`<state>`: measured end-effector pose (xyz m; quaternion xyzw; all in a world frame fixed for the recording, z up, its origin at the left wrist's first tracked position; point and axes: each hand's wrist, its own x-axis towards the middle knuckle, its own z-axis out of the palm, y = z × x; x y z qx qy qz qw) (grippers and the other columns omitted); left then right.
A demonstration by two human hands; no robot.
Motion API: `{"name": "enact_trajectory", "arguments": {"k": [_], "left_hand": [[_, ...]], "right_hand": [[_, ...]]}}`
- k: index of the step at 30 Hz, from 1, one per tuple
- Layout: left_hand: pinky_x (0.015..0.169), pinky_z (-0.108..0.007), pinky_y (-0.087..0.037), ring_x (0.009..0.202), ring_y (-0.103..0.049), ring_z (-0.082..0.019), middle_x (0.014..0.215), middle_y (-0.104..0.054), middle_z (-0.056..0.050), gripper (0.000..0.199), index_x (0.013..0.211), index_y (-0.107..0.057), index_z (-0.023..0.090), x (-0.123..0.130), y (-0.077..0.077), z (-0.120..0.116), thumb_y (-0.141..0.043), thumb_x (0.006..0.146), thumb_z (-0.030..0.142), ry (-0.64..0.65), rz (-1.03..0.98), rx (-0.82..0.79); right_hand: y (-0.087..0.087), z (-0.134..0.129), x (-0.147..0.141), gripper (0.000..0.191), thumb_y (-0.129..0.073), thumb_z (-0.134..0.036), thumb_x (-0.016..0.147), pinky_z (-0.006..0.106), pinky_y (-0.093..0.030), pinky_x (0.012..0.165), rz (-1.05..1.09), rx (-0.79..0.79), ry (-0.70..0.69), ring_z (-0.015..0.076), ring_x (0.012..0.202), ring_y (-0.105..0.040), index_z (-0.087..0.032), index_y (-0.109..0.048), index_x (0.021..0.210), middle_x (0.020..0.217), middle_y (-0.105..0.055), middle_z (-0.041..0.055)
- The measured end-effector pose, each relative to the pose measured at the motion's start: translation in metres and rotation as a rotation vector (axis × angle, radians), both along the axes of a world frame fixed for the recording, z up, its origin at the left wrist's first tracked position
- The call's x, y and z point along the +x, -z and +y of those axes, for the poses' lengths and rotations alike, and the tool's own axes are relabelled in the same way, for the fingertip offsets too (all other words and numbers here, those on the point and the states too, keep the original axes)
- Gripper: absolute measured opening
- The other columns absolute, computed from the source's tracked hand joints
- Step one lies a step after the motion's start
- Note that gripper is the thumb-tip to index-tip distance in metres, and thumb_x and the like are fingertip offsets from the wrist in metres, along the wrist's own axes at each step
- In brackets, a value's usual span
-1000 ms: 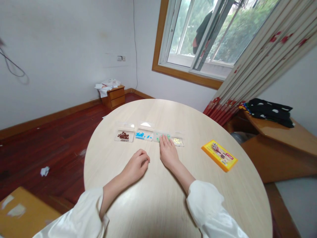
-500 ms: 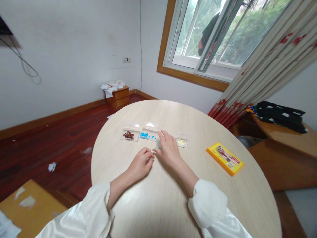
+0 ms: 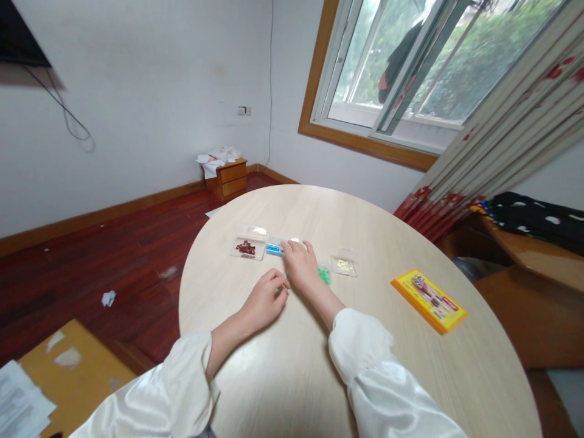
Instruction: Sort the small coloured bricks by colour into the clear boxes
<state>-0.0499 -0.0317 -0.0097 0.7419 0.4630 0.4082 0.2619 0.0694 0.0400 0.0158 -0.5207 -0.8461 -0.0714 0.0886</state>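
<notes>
My right hand (image 3: 301, 266) reaches over a small clear box of blue pieces (image 3: 274, 249), covering its right part. Its fingers are bent and slightly apart; whether the tips touch a piece is hidden. My left hand (image 3: 268, 296) rests on the table just below, fingers curled and thumb near the forefinger; anything between them is too small to make out. A clear box of brown pieces (image 3: 246, 248) stands left of the blue ones. Green pieces (image 3: 323, 275) show beside my right wrist, their box partly hidden. A clear box with pale yellow pieces (image 3: 345, 266) lies farther right.
The round wooden table (image 3: 292, 377) carries a flat yellow box (image 3: 429, 301) with a printed picture at the right. A wooden desk (image 3: 538, 255) with dark cloth stands beyond. A cardboard box (image 3: 73, 371) with papers is at the lower left.
My right hand has moved left from the green pieces to the blue box, uncovering the green pieces. My left hand stays in nearly the same place. The view has shifted slightly.
</notes>
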Motion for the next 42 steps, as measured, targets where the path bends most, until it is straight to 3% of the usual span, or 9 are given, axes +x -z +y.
{"name": "enact_trajectory", "arguments": {"k": [11,18,20,24,26,29,33,37,42], "left_hand": [[0.079,-0.03,-0.045,0.082,-0.055,-0.017,0.083,-0.056,-0.006,0.016,0.073,-0.059,0.016,0.0,-0.001,-0.001,-0.045,0.078,0.009,0.031,0.069,-0.068],[0.077,-0.029,-0.044,0.08,-0.054,-0.017,0.082,-0.056,-0.006,0.017,0.075,-0.06,0.015,0.001,0.001,-0.001,-0.045,0.077,0.008,0.044,0.126,-0.081],[0.077,-0.03,-0.044,0.081,-0.054,-0.017,0.082,-0.056,-0.006,0.017,0.075,-0.06,0.015,0.0,0.002,-0.001,-0.045,0.077,0.008,0.039,0.134,-0.079],[0.076,-0.031,-0.044,0.08,-0.053,-0.018,0.081,-0.057,-0.006,0.017,0.075,-0.06,0.015,-0.001,0.004,0.0,-0.045,0.077,0.007,0.03,0.163,-0.08],[0.077,-0.032,-0.043,0.08,-0.053,-0.019,0.081,-0.058,-0.006,0.018,0.075,-0.061,0.015,-0.001,0.005,0.0,-0.045,0.077,0.007,0.027,0.182,-0.077],[0.079,-0.034,-0.043,0.083,-0.055,-0.02,0.081,-0.061,-0.007,0.018,0.076,-0.063,0.015,-0.001,0.006,0.0,-0.046,0.077,0.009,0.041,0.229,-0.075],[0.081,-0.037,-0.043,0.087,-0.057,-0.024,0.086,-0.065,-0.011,0.019,0.077,-0.066,0.014,0.0,0.007,0.0,-0.047,0.078,0.012,0.053,0.304,-0.081],[0.083,-0.04,-0.042,0.087,-0.059,-0.026,0.085,-0.069,-0.012,0.022,0.077,-0.068,0.013,0.001,0.007,-0.001,-0.047,0.077,0.012,0.077,0.317,-0.076],[0.08,-0.037,-0.045,0.082,-0.062,-0.024,0.083,-0.07,-0.01,0.023,0.078,-0.069,0.014,0.002,0.005,-0.002,-0.046,0.076,0.011,0.113,0.276,-0.118]], "right_hand": [[0.015,-0.008,-0.005,0.047,-0.036,-0.011,0.086,0.045,-0.025,0.105,-0.02,-0.064,0.049,0.0267,0.13,-0.037,-0.006,-0.041,0.133,0.14,-0.04,0.0204],[-0.005,0.005,-0.006,0.037,-0.038,-0.013,0.087,0.043,-0.025,0.105,0.068,-0.063,0.006,0.0245,0.118,-0.048,-0.009,-0.057,0.118,0.126,-0.055,0.0194],[-0.013,0.013,-0.012,0.038,-0.04,-0.016,0.088,0.04,-0.026,0.104,0.173,-0.018,-0.044,0.0234,0.12,-0.046,-0.01,-0.053,0.123,0.129,-0.053,0.0173],[-0.023,0.028,-0.032,0.073,-0.06,-0.028,0.08,0.04,-0.023,0.106,0.3,-0.013,-0.193,0.0248,0.134,-0.027,-0.011,-0.026,0.142,0.146,-0.031,0.0173],[-0.024,0.032,-0.042,0.082,-0.066,-0.027,0.075,0.044,-0.019,0.107,0.294,-0.067,-0.249,0.0257,0.136,-0.025,-0.014,-0.022,0.143,0.147,-0.029,0.0168],[-0.019,0.032,-0.052,0.066,-0.061,-0.016,0.077,0.044,-0.017,0.107,0.263,-0.118,-0.348,0.0218,0.127,-0.04,-0.017,-0.033,0.138,0.137,-0.046,0.0134],[-0.006,0.025,-0.055,0.04,-0.045,-0.006,0.084,0.038,-0.027,0.101,0.218,-0.072,-0.447,0.017,0.11,-0.054,-0.017,-0.051,0.122,0.12,-0.06,0.0088],[0.006,0.018,-0.054,0.033,-0.05,-0.015,0.086,0.036,-0.034,0.095,0.158,-0.066,-0.511,0.0195,0.11,-0.053,-0.018,-0.056,0.118,0.121,-0.059,0.0098],[0.013,0.014,-0.055,0.032,-0.052,-0.019,0.085,0.039,-0.036,0.096,0.16,-0.078,-0.463,0.0214,0.115,-0.05,-0.018,-0.059,0.117,0.126,-0.056,0.0118]]}}
